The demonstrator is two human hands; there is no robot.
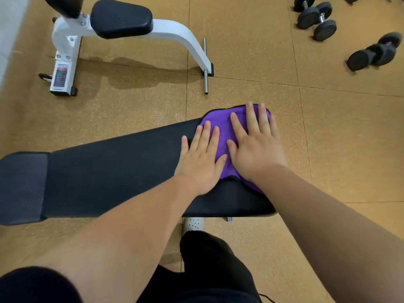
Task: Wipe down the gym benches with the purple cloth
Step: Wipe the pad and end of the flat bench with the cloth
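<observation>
Lying across the right end of the black bench (pixel 113 167), the purple cloth (pixel 220 127) is pressed flat under two bare hands. The right hand (pixel 256 147) is laid palm down on the middle and right part of the cloth, its fingers stretched out and slightly spread, the tips reaching the cloth's far edge. The left hand (pixel 202 158) is placed just beside it, also palm down and flat, with the fingers spread; its thumb side rests on the cloth's left part, while the little finger and outer palm lie on the bare black padding. Nothing is gripped by either hand; the cloth is only held down by flat palms. The two thumbs are nearly touching over the purple fabric.

The cloth is seen to cover the far right corner of the bench pad, and a small purple fold shows at the near side, below the right wrist. A separate, duller pad section (pixel 21 186) is joined to the bench at its left end. Under the near edge of the bench a white perforated shoe (pixel 193 224) is visible on the tan floor (pixel 328 119), with black trousers (pixel 214 270) below it.

Farther away on the left, a second bench with a white frame (pixel 175 31) and a black seat pad (pixel 121 18) is stood. At the far right, several black dumbbells (pixel 317 18) are scattered on the floor, well apart from the hands.
</observation>
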